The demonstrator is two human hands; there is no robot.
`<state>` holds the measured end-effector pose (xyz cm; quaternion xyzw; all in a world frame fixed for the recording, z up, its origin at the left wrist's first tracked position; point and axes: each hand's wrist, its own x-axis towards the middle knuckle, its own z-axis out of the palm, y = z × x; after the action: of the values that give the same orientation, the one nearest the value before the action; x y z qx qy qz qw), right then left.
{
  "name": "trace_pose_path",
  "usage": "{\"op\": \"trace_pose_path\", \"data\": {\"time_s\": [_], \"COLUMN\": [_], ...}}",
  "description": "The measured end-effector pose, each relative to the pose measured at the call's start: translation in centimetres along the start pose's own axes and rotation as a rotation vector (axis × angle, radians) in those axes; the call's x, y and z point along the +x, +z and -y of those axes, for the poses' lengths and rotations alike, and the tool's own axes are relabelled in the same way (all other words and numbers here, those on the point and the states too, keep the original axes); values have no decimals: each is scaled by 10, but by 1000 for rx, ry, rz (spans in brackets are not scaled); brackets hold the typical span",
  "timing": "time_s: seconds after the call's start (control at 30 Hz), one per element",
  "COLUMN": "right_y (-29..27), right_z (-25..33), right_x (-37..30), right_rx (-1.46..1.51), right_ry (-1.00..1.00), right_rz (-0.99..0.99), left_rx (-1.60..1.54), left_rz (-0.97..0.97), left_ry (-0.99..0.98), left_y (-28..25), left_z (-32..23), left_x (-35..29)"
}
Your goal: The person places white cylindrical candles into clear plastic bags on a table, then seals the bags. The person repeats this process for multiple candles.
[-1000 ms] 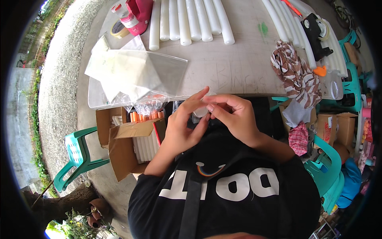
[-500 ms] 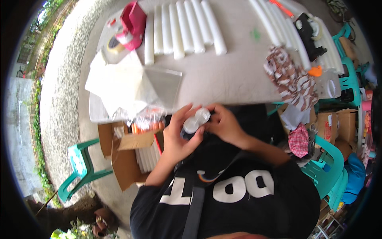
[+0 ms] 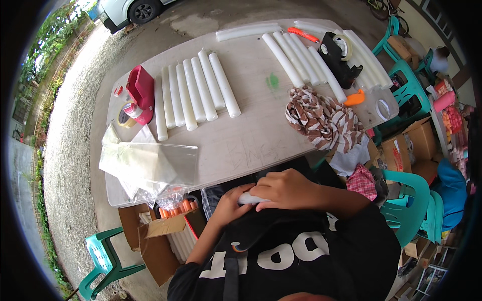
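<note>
Close to my body, just off the near table edge, both hands are closed around white candles (image 3: 249, 198). Only a short pale stretch shows between the fingers, and the rest is hidden. My left hand (image 3: 231, 205) grips from the left side. From the right, my right hand (image 3: 287, 189) lies over the top with its fingers curled down. On the table beyond, a row of white candles (image 3: 195, 93) lies side by side. Clear plastic bags (image 3: 170, 158) lie in a loose pile at the near left corner, closest to my left hand.
A pink tape dispenser (image 3: 140, 90) and tape roll (image 3: 124, 118) are at the table's left. More candles (image 3: 286, 60), an orange cutter (image 3: 303, 34), a black tape dispenser (image 3: 337, 62) and a brown-white cloth (image 3: 321, 118) lie right. An open cardboard box (image 3: 158, 256) stands below left.
The view has tilted up, showing more of the far table. The candles' round ends faced up between my hands; now my right hand has come over them and covers most.
</note>
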<state>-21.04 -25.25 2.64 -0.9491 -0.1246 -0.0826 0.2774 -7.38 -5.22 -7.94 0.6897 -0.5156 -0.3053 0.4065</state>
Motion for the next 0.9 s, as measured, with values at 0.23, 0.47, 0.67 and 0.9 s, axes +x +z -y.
{"op": "trace_pose_path", "data": {"time_s": [0.23,0.47,0.67,0.9], "right_y": [-126,-172,-146,-83], "right_z": [-52,-129,-228,-292], "right_x": [-23,47,201,355], "right_rx": [705,957,1093,1103], "right_ry": [459,652,682,812], "right_rz": [-475,-991,-910,-760], "left_rx": [-503,429,540,486], "left_rz": [-26,-93,-144,-111], "left_ry": [-65,-527,-388,-406], "left_y": [-41,7,41,43], "left_z": [24,61,100,112], "left_x": [-34,-52,-53,-63]}}
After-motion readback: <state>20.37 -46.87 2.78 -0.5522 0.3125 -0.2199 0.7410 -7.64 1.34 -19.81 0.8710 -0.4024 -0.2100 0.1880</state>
